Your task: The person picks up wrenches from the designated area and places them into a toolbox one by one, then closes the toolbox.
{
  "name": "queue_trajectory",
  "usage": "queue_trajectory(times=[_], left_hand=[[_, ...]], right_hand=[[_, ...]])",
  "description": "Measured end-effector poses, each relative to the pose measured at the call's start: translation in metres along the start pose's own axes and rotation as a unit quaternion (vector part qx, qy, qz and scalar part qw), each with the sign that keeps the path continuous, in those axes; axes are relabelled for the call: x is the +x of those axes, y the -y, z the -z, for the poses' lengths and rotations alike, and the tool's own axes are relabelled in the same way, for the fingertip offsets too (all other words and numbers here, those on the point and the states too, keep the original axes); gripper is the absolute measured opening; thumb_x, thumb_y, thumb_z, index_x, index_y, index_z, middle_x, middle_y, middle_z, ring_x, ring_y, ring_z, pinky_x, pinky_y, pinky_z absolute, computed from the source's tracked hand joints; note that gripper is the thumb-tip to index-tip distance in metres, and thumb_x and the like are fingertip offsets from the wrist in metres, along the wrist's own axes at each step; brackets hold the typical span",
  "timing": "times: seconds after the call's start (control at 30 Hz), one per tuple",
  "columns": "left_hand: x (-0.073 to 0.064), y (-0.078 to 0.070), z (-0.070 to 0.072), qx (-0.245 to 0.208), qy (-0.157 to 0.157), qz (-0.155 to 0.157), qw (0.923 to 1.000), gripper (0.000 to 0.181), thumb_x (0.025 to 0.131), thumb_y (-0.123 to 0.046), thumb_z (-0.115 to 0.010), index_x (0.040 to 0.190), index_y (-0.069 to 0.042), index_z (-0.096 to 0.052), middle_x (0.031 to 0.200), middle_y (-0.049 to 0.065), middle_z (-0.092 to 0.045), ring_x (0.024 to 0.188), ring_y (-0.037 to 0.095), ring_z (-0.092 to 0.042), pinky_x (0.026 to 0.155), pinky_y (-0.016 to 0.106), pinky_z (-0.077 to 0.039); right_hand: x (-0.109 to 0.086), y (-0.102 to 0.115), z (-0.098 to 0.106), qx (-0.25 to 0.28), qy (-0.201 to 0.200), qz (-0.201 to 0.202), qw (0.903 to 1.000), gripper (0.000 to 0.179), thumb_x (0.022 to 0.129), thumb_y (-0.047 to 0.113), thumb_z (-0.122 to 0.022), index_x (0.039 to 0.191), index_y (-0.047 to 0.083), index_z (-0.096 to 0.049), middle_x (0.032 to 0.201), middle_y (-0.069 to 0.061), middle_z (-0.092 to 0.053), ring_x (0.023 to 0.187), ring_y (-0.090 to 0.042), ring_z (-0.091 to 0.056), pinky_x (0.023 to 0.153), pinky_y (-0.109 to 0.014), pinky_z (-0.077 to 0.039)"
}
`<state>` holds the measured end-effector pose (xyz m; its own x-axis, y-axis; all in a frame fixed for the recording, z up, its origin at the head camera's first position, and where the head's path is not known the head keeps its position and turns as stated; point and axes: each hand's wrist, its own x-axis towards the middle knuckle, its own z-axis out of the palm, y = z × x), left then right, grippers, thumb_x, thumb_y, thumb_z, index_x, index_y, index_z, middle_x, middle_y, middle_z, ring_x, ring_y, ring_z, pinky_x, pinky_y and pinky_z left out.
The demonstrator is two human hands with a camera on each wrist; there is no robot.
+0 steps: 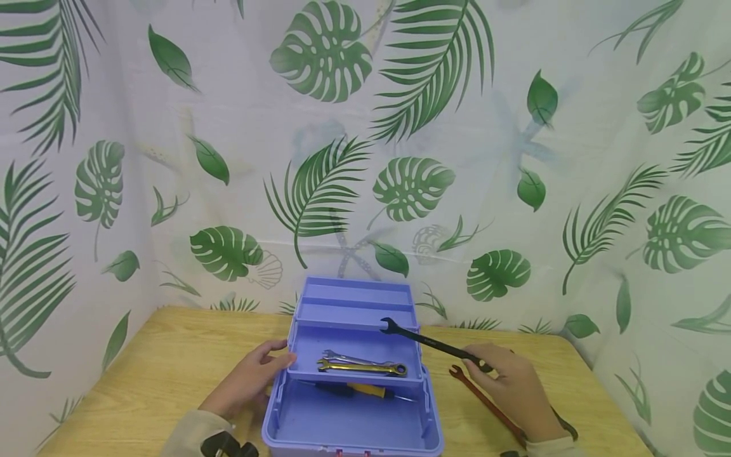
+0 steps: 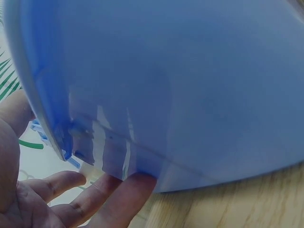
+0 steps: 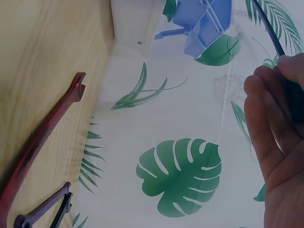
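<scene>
A blue toolbox (image 1: 351, 438) stands with its lid raised and its tray (image 1: 311, 339) lifted out. My left hand (image 1: 251, 376) touches the left side of the toolbox, thumb at the tray's edge; the left wrist view shows its fingers against the blue wall (image 2: 199, 95). My right hand (image 1: 508, 381) grips a black wrench (image 1: 436, 344) by one end, its open jaw over the tray's right part. Inside the tray lie a silver wrench (image 1: 348, 357) and a gold wrench (image 1: 362, 367). Below it, a yellow-and-black screwdriver (image 1: 368, 390) and another dark-handled tool (image 1: 334, 388) lie in the box.
A red wrench (image 1: 485, 400) lies on the wooden table (image 1: 194, 355), right of the toolbox, partly under my right hand. Beyond it, the right wrist view shows a purple-toned wrench (image 3: 46, 204) and a black one (image 3: 61, 211). A leaf-print cloth (image 1: 240, 127) hangs behind the table.
</scene>
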<state>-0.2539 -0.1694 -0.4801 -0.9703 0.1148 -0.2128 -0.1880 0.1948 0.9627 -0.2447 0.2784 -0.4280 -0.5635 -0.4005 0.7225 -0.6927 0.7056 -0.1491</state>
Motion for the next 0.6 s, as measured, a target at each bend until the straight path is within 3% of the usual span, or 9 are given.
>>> queue_trajectory(times=[0.27,0.6], left_hand=[[0.0003,0.0003,0.0005,-0.001,-0.004,-0.004,1.0000,0.070,0.083,-0.055,-0.065,0.137,-0.017,-0.045,0.122,0.018,-0.057,0.095,0.028,-0.063,0.067,0.046,-0.058],[-0.0005,-0.0011,0.0000,0.006,-0.010,-0.004,0.9999,0.070,0.082,-0.056,-0.065,0.137,-0.018,-0.046,0.121,0.018,-0.057,0.096,0.028,-0.063,0.067,0.046,-0.058]], right_hand=[[-0.0017,0.0020,-0.0052,0.009,0.027,-0.024,0.9993,0.031,0.078,0.016,-0.078,0.102,0.034,-0.069,0.097,0.021,-0.066,0.086,0.001,-0.062,0.074,-0.011,-0.047],[-0.0017,0.0045,-0.0068,0.029,0.053,-0.021,0.9979,0.019,0.085,0.026,-0.073,0.101,0.033,-0.067,0.093,0.024,-0.064,0.083,0.004,-0.060,0.071,-0.013,-0.049]])
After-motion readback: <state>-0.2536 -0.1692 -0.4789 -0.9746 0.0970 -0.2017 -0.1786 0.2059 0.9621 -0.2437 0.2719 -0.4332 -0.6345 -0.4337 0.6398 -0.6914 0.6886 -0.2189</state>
